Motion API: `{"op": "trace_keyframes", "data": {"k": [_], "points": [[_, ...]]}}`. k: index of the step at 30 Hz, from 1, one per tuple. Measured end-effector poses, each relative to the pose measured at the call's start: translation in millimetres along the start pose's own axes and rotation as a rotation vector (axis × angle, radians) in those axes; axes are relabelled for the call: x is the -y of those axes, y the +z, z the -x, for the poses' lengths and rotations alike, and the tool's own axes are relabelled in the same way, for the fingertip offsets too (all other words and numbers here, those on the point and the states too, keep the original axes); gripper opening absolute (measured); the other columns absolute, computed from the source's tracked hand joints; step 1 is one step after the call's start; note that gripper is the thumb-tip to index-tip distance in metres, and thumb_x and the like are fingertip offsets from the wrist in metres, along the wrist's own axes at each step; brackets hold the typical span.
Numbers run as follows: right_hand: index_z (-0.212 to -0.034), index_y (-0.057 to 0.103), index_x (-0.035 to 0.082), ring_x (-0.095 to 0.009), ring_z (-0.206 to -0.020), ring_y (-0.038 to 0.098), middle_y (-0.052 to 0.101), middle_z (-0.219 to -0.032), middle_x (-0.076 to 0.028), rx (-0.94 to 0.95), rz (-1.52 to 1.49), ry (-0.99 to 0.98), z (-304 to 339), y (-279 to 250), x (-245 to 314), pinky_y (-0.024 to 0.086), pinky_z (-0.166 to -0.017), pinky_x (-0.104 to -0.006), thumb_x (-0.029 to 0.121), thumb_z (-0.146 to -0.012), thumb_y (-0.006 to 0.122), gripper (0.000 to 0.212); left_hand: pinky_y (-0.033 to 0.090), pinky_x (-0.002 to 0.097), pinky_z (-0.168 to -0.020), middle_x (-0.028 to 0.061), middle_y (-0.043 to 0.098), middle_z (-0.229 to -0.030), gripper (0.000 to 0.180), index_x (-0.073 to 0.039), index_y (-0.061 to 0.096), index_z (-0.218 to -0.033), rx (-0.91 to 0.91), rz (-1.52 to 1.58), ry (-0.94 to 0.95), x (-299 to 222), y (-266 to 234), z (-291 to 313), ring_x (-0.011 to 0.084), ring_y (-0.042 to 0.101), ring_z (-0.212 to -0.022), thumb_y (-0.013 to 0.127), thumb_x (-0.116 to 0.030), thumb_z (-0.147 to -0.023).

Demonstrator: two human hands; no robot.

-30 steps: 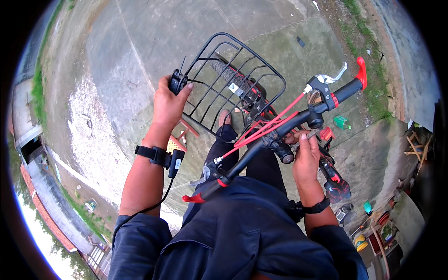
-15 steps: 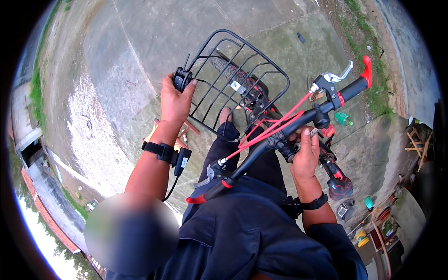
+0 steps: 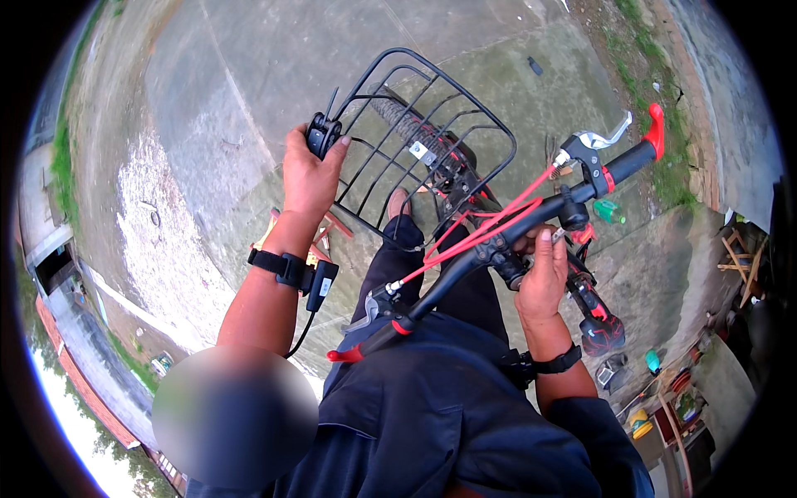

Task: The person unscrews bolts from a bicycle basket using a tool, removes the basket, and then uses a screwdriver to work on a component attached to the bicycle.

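Observation:
My left hand (image 3: 309, 183) is closed round a compact black part (image 3: 322, 135) with a thin black stalk; its exact kind is unclear. It is held at the left side of a black wire bicycle basket (image 3: 470, 100). My right hand (image 3: 543, 278) is beneath the black handlebar (image 3: 531, 226), near its middle. Its thumb and fingers pinch a small pale metallic piece (image 3: 558, 236), too small to name. Some of those fingers are hidden behind the bar and stem. Red cables (image 3: 490, 238) run across the handlebar to the silver brake levers (image 3: 614, 133).
A knobbly tyre (image 3: 407, 124) shows through the basket. Beyond my right hand is a red-and-black part (image 3: 602, 334). A green bottle (image 3: 609, 212) and a small dark object (image 3: 535, 65) lie on the concrete. A wooden stool (image 3: 739, 257) and clutter stand at the right.
My left hand and the black part have shifted very slightly to the left. My right hand keeps its pinch under the handlebar, almost unmoved.

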State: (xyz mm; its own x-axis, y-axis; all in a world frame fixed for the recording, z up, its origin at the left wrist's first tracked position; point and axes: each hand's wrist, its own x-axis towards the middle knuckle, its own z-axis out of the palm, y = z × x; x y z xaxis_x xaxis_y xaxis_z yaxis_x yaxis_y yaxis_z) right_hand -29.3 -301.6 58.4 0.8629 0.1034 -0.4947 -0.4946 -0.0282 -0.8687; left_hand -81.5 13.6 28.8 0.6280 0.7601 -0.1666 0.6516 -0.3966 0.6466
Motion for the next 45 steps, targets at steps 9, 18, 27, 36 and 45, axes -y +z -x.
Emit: {"op": "trace_keyframes", "data": {"k": [9,18,27,36,45], "points": [[-0.097,0.056,0.006,-0.009,-0.074,0.047,0.056,-0.082,-0.001,-0.001,0.010,0.040,-1,-3,3,0.039,-0.072,-0.0264,0.029,-0.103,0.043,0.027,0.051,0.0338,-0.073,0.0170,0.065,-0.090,0.061,0.008,0.049,-0.117,0.008,0.085,0.004,14,1,-5,0.0215,0.063,-0.080,0.079,-0.031,-0.079],[-0.098,0.056,0.004,-0.010,-0.076,0.047,0.056,-0.082,-0.002,0.001,0.010,0.058,1,-2,12,0.039,-0.072,-0.0267,0.028,-0.103,0.043,0.028,0.047,0.0256,-0.067,0.0037,0.059,-0.087,0.049,0.004,0.053,-0.115,-0.058,0.117,-0.115,11,-32,9,0.0097,0.053,-0.076,0.073,-0.030,-0.085],[-0.101,0.055,0.006,-0.010,-0.072,0.054,0.059,-0.081,-0.003,0.088,-0.096,0.074,-5,-14,1,0.044,-0.065,-0.0245,0.031,-0.102,0.046,0.027,0.048,0.0299,-0.072,0.0086,0.062,-0.089,0.048,0.005,0.053,-0.112,-0.041,0.074,-0.267,65,-85,81,0.0133,0.055,-0.079,0.073,-0.028,-0.085],[-0.108,0.056,0.006,-0.018,-0.084,0.062,0.060,-0.087,-0.004,-0.086,-0.096,-0.045,9,-36,-11,0.049,-0.080,-0.0330,0.032,-0.101,0.049,0.028,0.051,0.0301,-0.076,0.0121,0.065,-0.093,0.055,0.008,0.052,-0.115,0.048,0.076,-0.346,124,-115,130,0.0146,0.060,-0.083,0.076,-0.030,-0.082],[-0.110,0.062,0.009,-0.008,-0.066,0.051,0.053,-0.080,0.001,-0.367,0.064,-0.157,96,-57,-45,0.048,-0.066,-0.0264,0.018,-0.099,0.051,0.018,0.050,0.0306,-0.079,0.0109,0.062,-0.097,0.057,0.008,0.049,-0.117,0.320,0.086,-0.187,175,-143,143,0.0160,0.059,-0.087,0.077,-0.027,-0.082]]}}
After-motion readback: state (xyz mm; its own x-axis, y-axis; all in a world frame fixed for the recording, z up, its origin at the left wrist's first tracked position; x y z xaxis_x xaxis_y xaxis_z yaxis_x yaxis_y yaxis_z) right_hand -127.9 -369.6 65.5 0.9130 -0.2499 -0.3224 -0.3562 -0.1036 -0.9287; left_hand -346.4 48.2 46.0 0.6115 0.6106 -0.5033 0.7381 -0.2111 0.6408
